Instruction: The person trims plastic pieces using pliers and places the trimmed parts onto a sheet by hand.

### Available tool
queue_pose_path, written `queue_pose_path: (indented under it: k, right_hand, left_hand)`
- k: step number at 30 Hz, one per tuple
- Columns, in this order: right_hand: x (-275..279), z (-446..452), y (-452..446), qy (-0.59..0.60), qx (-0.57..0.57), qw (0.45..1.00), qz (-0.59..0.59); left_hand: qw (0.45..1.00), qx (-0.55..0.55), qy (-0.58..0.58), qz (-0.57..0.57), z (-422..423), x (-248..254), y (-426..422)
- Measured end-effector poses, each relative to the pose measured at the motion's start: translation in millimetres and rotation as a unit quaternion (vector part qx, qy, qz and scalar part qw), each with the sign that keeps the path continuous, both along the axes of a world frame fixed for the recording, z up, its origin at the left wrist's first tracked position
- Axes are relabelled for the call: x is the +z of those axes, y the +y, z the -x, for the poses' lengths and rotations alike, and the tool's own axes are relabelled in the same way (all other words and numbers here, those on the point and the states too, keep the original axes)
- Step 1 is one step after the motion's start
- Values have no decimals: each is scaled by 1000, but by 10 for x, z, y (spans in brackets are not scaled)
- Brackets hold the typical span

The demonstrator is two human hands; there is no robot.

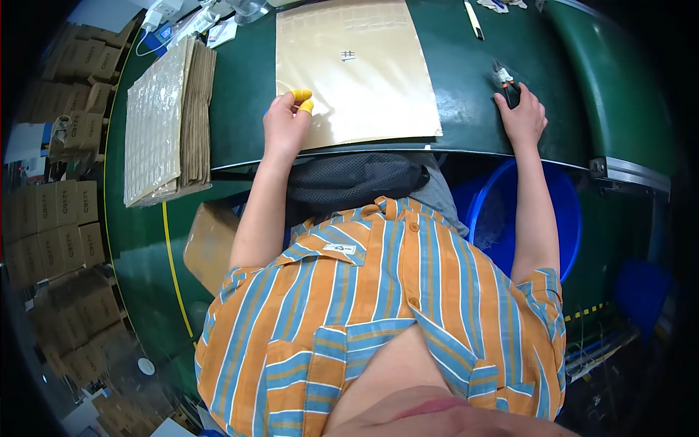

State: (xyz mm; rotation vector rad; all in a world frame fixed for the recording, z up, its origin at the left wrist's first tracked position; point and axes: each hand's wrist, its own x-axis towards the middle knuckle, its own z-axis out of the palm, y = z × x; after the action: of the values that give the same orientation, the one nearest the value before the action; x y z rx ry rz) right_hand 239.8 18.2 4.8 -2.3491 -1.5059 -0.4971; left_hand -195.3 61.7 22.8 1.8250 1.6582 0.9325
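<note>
My left hand (286, 122) rests at the left edge of a large tan sheet (364, 80) with a small printed mark near its middle. Yellow finger cots (301, 95) cover its thumb and one finger, whose tips are slightly apart with nothing visible between them. On the right, my right hand (524, 118) is closed around the dark handles of small cutting pliers (504, 77) with orange parts. The jaws point away from me, and the palm hides part of the handles.
A stack of flat, plastic-faced cardboard sheets (164, 120) stands at the table's left. A utility knife (474, 20) lies at the back of the green table (466, 87). Below the front edge is a blue bin (564, 218). A green padded surface (611, 95) borders the right side. Cartons (54, 204) are piled at far left.
</note>
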Motion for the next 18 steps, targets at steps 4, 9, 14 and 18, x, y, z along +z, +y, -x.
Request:
queue_pose_path:
  k: [4,9,14,18]
  right_hand:
    - [34,11,-22,-1,-6,1000,5]
    - [56,-8,-24,8,0,1000,25]
    - [33,-42,-39,7,-1,1000,23]
    - [85,-4,-58,14,-5,999,31]
  left_hand:
    - [999,11,9,-49,84,-18,39]
    - [986,116,-122,-16,455,-74,189]
    - [992,96,-29,78,490,-54,6]
    - [986,104,126,32,397,37,-100]
